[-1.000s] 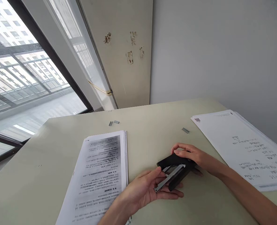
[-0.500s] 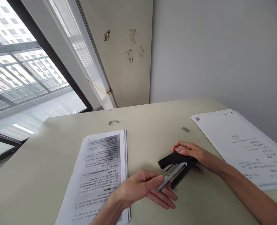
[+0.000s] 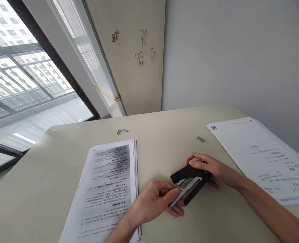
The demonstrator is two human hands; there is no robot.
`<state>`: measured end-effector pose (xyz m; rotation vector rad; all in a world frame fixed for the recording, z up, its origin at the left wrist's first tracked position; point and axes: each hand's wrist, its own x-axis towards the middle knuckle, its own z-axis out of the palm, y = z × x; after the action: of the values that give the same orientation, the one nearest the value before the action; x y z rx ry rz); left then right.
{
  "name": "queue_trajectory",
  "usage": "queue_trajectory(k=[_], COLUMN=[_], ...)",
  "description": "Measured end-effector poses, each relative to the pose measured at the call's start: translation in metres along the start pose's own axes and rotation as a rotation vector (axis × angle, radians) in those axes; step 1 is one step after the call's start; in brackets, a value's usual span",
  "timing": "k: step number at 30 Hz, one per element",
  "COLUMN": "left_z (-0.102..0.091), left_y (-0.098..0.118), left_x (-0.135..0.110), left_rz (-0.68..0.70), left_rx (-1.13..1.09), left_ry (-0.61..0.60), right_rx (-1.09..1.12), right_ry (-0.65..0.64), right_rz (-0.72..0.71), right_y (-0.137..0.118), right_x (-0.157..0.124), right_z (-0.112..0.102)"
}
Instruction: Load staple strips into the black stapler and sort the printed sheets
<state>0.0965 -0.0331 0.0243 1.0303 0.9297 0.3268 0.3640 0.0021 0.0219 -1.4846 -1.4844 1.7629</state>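
A black stapler (image 3: 202, 176) lies opened up over the table, its top cover lifted away from the metal staple channel (image 3: 187, 191). My right hand (image 3: 205, 164) is closed around the hinge end of the stapler. At the front end, my left hand (image 3: 160, 199) pinches the metal channel between thumb and curled fingers. Whether staples sit inside the channel is hard to make out. Left of my left hand lies a stack of printed sheets (image 3: 109, 179).
Another paper stack (image 3: 255, 152) with handwriting lies at the right. One staple strip (image 3: 200, 139) rests beyond the stapler, and two small strips (image 3: 125, 130) lie farther back. The table (image 3: 162, 135) meets a wall behind; a window (image 3: 25, 74) stands at left.
The fingers of my left hand have curled in from a looser spread, and its thumb has slid slightly farther along the channel. My right hand and the stapler have hardly moved.
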Motion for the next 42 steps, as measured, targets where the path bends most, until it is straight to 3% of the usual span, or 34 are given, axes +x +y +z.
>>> queue_trajectory(k=[15, 26, 33, 37, 42], left_z=[0.010, 0.007, -0.014, -0.027, -0.032], left_y=[0.001, 0.012, 0.008, 0.007, 0.005], left_x=[0.000, -0.007, -0.002, 0.001, 0.005], left_rz=[0.023, 0.136, 0.094, 0.068, 0.118], left_rx=[0.091, 0.244, 0.076, -0.053, -0.064], left_ry=[0.136, 0.239, 0.268, 0.228, 0.229], right_rx=[0.005, 0.051, 0.086, 0.191, 0.281], right_ry=[0.023, 0.041, 0.086, 0.049, 0.017], right_rz=[-0.015, -0.163, -0.187, -0.189, -0.205], right_y=[-0.001, 0.004, 0.013, 0.022, 0.024], right_x=[-0.002, 0.001, 0.006, 0.010, 0.009], right_z=[0.001, 0.004, -0.007, -0.014, -0.018])
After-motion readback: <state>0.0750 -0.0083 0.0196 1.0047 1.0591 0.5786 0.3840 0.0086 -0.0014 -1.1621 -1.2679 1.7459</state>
